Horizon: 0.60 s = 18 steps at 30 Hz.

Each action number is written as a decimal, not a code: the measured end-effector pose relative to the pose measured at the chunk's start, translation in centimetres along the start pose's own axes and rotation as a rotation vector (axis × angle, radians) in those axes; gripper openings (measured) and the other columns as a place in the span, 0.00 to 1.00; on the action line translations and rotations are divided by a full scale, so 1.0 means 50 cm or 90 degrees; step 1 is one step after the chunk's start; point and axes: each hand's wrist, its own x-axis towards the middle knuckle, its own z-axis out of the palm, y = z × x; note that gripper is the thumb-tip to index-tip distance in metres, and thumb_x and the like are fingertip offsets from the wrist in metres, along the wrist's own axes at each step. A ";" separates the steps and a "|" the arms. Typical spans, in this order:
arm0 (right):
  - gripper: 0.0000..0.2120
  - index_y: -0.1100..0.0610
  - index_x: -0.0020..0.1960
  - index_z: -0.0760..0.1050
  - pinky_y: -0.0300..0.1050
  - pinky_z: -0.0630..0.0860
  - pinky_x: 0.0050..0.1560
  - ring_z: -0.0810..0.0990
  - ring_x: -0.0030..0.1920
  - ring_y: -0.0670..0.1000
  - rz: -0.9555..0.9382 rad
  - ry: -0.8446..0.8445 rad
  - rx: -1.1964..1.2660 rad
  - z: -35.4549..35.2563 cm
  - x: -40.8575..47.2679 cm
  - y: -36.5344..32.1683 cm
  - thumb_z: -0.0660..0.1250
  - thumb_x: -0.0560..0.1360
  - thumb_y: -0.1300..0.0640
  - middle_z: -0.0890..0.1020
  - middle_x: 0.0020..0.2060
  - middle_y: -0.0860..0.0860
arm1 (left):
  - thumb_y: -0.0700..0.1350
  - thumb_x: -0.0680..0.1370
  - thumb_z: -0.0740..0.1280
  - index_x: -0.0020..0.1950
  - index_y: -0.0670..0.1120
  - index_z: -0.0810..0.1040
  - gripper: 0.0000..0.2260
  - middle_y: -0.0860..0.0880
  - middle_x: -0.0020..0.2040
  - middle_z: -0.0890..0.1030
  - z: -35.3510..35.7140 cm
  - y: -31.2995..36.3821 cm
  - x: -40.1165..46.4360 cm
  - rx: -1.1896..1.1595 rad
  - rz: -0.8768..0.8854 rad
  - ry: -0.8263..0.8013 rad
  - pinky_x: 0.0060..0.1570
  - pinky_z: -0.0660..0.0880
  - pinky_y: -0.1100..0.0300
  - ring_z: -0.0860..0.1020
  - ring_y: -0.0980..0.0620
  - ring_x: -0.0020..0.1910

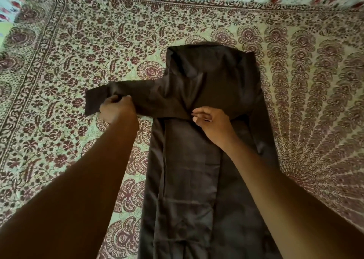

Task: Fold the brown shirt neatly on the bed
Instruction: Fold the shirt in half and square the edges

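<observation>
Brown shirt (206,140): lying lengthwise mid-bed (59,62); sleeve (126,99) is stretching crosswise toward the bed's left edge. Left hand (117,109) is gripping the sleeve near the cuff; right hand (213,125), open, is hovering at the sleeve's base.

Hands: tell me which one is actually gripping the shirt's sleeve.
The left hand. It is closed on the sleeve that sticks out sideways near its cuff, whereas the right hand is open, fingers loose over the brown shirt body.

Brown shirt (206,85) (maroon-paisley bedspread (78,52))
</observation>
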 end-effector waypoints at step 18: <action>0.36 0.55 0.64 0.83 0.57 0.81 0.62 0.84 0.62 0.56 0.248 -0.070 0.557 -0.148 -0.055 0.001 0.52 0.80 0.30 0.83 0.64 0.57 | 0.19 0.65 0.74 0.68 0.43 0.70 0.37 0.42 0.53 0.85 -0.071 -0.095 -0.326 -0.047 0.202 -0.816 0.47 0.85 0.54 0.85 0.54 0.50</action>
